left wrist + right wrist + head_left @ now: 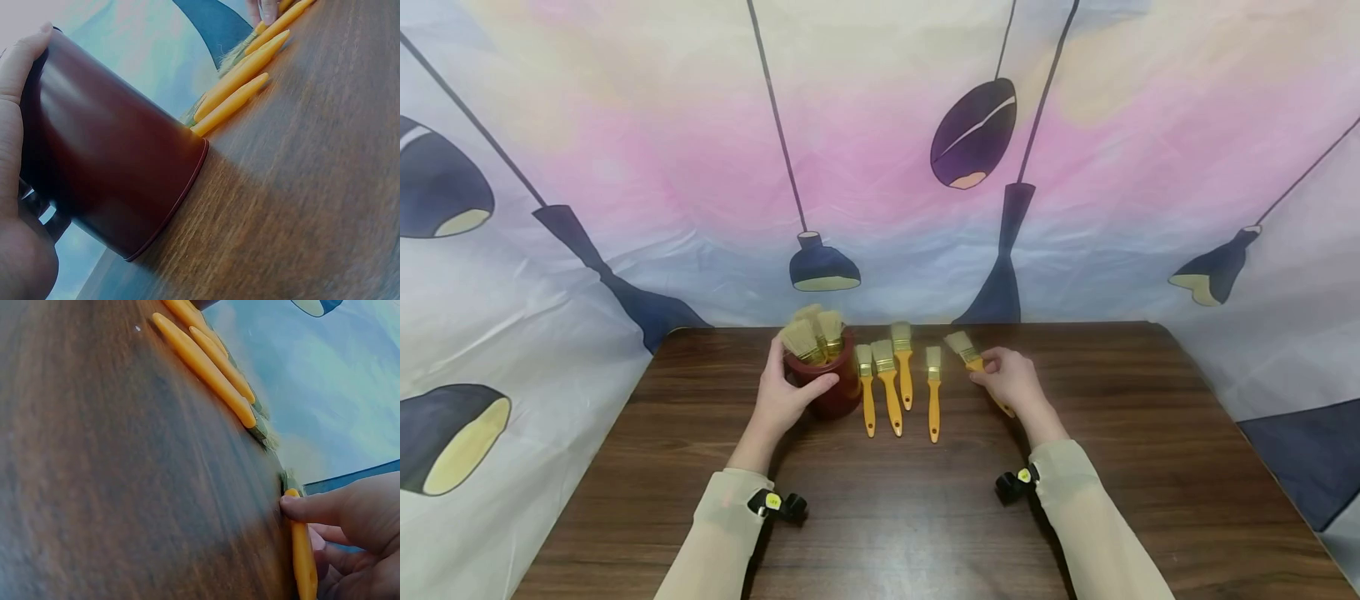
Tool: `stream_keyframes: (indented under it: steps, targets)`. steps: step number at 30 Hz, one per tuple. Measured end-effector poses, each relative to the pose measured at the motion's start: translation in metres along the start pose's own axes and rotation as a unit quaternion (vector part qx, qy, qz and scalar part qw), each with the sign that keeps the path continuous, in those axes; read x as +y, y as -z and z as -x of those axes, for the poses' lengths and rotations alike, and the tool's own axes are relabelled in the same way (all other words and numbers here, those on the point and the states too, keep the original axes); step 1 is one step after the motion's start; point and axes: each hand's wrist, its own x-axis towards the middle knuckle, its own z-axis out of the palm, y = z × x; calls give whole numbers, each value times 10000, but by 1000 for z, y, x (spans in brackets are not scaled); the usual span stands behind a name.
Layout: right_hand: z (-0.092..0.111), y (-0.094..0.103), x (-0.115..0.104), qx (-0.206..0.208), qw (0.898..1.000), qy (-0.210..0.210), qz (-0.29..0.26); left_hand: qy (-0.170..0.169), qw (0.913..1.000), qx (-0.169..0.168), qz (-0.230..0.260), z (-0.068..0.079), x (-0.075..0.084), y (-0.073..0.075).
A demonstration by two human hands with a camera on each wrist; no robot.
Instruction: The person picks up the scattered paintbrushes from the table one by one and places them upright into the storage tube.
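My left hand point(781, 398) grips a dark red cylindrical cup point(119, 150) near its rim, thumb on the near side. Several paintbrushes point(802, 340) stand in the cup with their pale bristles up. At the right, my right hand point(1011, 382) pinches a paintbrush point(301, 550) by its yellow handle, thumb on one side and fingers on the other. That brush slants, its bristles pointing to the far left. Between the hands several more paintbrushes point(933, 396) lie on the table, handles toward me.
The brown wooden table point(895, 517) ends at a far edge just beyond the brushes. Behind it hangs a cloth point(880, 150) printed with dark lamps. A small black camera sits on each wrist, the left camera point(792, 507) and the right camera point(1011, 487).
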Motion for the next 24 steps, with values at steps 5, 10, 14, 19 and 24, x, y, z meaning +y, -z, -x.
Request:
stream_keyframes:
  steps: [5,10,14,19,24]
  targets:
    - [-1,0,1,28,10000,61,-29,-8,10000,-8,26,0,0,0]
    - [-3,3,-1,43,9995,223,-239,9,10000,-11,25,0,0,1]
    - [-3,11,-11,81,9961,563,-676,27,10000,-13,1,1,1,1]
    - [-3,26,-35,-23,9864,988,-1316,37,10000,-1,13,1,2,2]
    - [2,39,-63,-261,9793,1122,-1666,24,10000,-13,32,1,2,2]
